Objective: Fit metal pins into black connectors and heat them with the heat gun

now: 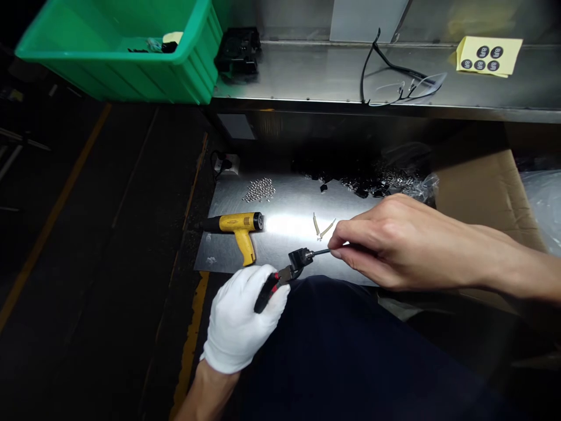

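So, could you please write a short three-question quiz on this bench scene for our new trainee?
1. Where does the yellow heat gun lie: (a) in the green bin, (b) on the metal work surface, (c) on the shelf?
2. True or false: the right hand wears the white glove.
3. Fill in the blank: the left hand holds a pair of ____ with red and black handles.

Key:
1. b.
2. False; the left hand wears it, and the right hand is bare.
3. Pliers.
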`<state>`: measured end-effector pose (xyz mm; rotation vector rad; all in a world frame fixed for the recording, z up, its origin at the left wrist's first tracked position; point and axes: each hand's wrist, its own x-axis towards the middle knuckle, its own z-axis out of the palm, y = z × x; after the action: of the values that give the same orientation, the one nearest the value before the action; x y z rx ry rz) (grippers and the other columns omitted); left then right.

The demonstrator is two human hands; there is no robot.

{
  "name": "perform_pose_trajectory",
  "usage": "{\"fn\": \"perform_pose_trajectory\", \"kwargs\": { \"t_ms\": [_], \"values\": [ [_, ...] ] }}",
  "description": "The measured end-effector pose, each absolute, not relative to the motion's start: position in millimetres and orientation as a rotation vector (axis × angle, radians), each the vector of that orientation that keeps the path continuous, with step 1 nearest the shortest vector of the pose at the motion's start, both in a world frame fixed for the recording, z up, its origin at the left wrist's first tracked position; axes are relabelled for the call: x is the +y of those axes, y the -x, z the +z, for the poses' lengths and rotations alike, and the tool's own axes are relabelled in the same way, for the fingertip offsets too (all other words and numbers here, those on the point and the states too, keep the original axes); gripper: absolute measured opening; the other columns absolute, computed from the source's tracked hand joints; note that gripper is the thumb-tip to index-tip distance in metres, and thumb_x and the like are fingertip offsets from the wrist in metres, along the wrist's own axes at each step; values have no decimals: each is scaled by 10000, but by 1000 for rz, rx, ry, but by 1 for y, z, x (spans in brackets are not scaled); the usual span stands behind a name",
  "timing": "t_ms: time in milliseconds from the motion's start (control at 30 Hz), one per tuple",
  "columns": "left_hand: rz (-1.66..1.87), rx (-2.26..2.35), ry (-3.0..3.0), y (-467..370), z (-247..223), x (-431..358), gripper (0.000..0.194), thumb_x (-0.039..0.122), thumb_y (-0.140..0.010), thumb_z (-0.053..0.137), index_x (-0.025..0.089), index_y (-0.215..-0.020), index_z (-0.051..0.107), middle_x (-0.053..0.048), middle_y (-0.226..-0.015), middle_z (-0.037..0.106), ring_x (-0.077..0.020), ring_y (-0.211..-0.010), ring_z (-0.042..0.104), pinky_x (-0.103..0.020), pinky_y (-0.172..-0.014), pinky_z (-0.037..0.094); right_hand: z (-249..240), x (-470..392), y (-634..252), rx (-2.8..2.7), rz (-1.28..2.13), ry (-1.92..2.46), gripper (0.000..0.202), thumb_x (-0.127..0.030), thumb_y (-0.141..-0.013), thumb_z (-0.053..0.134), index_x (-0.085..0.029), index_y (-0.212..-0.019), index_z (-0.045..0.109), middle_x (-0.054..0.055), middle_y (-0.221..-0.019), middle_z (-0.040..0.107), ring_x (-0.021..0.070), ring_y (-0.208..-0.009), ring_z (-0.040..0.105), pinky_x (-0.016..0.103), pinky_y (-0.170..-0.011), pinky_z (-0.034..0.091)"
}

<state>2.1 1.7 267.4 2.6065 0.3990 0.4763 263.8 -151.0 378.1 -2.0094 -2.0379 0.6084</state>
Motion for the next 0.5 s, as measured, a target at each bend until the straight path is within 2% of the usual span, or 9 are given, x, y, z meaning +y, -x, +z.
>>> {"fn": "perform_pose_trajectory", "kwargs": {
  "t_ms": [200,367,500],
  "values": [
    [474,474,-2597,1,259,-5,158,278,-985,623,197,-1119,642,-62,-992,722,-213,-879,699,-316,-797,524,377,-149,-256,-2056,531,2091,195,-260,-1003,516,-200,-899,669,18,-690,675,162,-550,527,347,-566,247],
    [452,562,-2556,-3,254,-10,176,301,-999,611,191,-1125,664,-53,-965,726,-200,-844,703,-316,-787,527,374,-145,-246,-2103,478,2170,144,-214,-993,536,-184,-914,653,27,-707,690,169,-554,554,350,-556,228],
    [545,685,-2471,-10,257,-12,185,280,-999,615,184,-1144,678,-52,-987,736,-189,-876,719,-297,-825,537,377,-142,-234,-2121,255,2269,110,-158,-980,561,-171,-885,614,11,-692,660,167,-518,542,358,-523,157]
  ]
}}
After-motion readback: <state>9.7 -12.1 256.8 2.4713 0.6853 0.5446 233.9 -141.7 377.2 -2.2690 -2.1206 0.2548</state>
